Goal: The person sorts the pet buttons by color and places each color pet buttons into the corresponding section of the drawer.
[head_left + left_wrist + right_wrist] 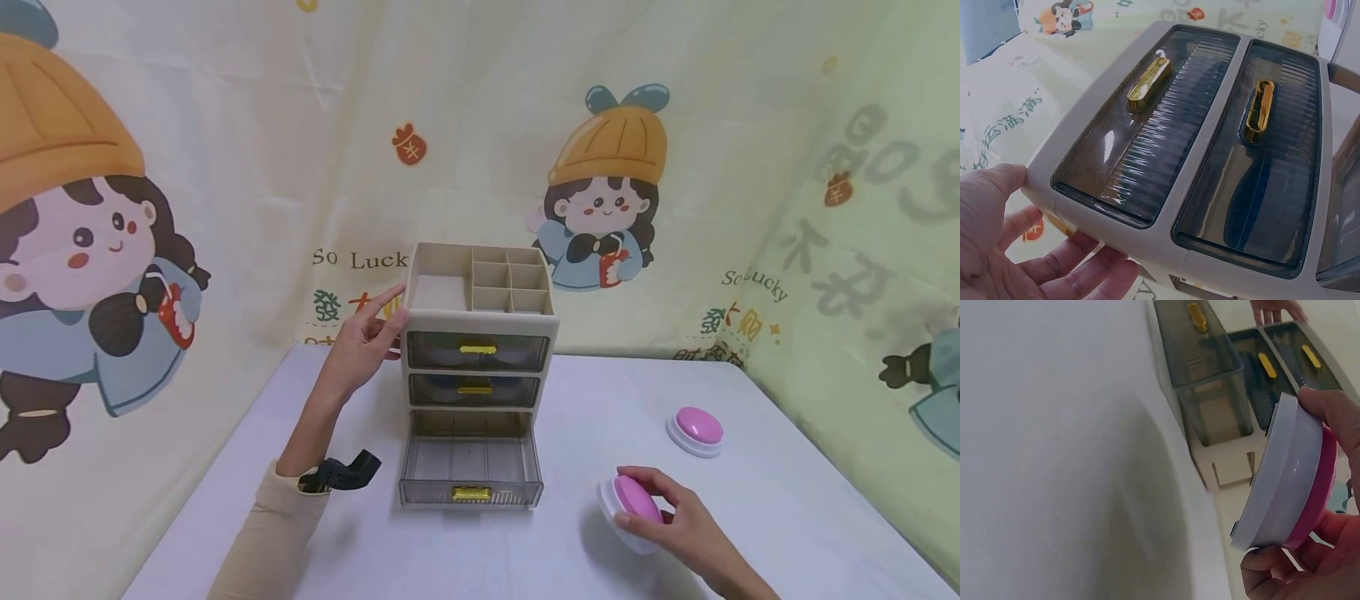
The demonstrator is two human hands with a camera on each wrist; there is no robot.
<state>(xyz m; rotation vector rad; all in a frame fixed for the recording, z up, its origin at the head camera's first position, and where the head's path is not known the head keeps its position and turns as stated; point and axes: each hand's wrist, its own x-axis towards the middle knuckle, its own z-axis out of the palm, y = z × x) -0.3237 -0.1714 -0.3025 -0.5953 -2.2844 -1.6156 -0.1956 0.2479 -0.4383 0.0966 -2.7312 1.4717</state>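
A beige drawer organizer (480, 321) stands mid-table, its bottom drawer (471, 462) pulled out with nothing visible inside. My left hand (362, 346) touches the organizer's left side. In the left wrist view the thumb (1007, 178) lies at the front corner, the other fingers along the side. To the right of the drawer, my right hand (675, 521) holds a round pink-and-white push button (636, 500) by its rim, tilted above the table. The right wrist view shows the button's white base (1282, 481) edge-on, the thumb on one edge and fingers on the opposite one.
A second pink-and-white push button (697, 429) lies on the white table (600, 408), farther back on the right. Two shut drawers (476, 350) with gold handles sit above the pulled-out one. A cartoon-printed cloth (480, 83) hangs behind.
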